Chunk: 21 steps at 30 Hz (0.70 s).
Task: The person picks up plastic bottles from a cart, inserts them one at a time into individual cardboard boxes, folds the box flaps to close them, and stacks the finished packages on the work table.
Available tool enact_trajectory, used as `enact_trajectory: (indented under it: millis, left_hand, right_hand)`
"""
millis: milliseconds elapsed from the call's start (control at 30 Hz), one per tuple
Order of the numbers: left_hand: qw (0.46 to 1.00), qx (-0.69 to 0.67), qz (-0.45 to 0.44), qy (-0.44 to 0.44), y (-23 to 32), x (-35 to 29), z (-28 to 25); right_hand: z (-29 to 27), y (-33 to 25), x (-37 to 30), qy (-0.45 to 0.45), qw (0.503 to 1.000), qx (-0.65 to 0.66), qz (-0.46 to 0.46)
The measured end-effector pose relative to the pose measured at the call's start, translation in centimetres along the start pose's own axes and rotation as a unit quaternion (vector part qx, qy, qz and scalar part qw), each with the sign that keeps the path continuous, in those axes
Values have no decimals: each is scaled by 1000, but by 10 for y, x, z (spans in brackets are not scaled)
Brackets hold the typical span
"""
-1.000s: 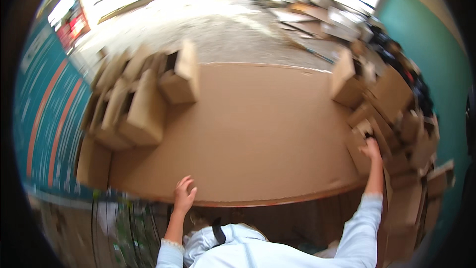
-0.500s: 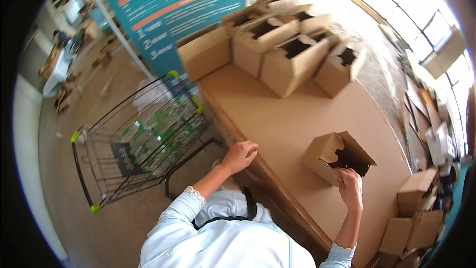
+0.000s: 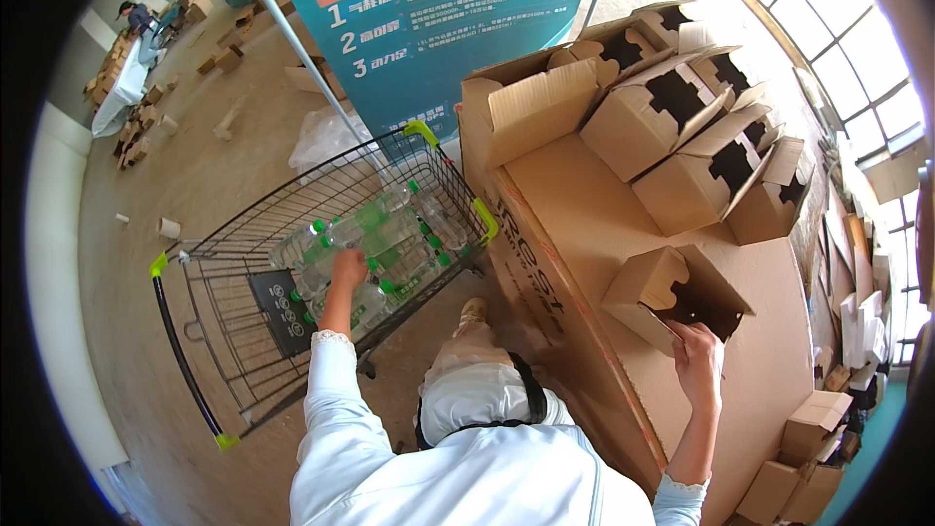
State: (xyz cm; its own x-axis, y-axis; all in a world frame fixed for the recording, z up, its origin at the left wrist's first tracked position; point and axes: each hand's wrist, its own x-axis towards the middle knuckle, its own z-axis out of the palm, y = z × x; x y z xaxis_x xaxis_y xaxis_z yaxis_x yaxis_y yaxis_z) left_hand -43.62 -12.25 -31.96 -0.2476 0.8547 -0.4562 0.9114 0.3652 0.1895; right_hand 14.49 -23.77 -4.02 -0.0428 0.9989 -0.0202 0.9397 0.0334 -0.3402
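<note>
My right hand (image 3: 697,351) pinches the near edge of an open cardboard box (image 3: 638,294), which stands tilted toward me on a large brown carton (image 3: 584,263). Dark cut-outs show along the box's inner flap. To the left, my left hand (image 3: 349,268) is down among clear plastic bottles with green caps (image 3: 390,239) in a black wire shopping cart (image 3: 248,205). Its fingers curl closed over the bottles, and whatever they grip is hidden beneath them.
Several open boxes (image 3: 672,131) crowd the carton's far end. Behind the cart stands a teal banner (image 3: 429,29) on a metal pole. More boxes (image 3: 813,424) lie at the lower right. A person (image 3: 136,15) is far off at the upper left.
My left hand has moved from the carton's edge down into the cart among the bottles. My right hand keeps hold of the box. The view has turned left toward the cart.
</note>
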Motion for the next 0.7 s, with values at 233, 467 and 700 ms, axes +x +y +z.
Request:
enact_trajectory:
  millis: [233, 467, 700]
  left_hand:
    - [951, 165, 73, -252, -73, 11, 87]
    - [933, 293, 0, -210, -35, -17, 102]
    - [952, 251, 67, -164, -58, -27, 84]
  right_hand:
    - [9, -20, -8, -19, 996, -11, 83]
    - [-8, -32, -17, 5, 982, -100, 158]
    - [-13, -1, -40, 47, 980, -131, 141]
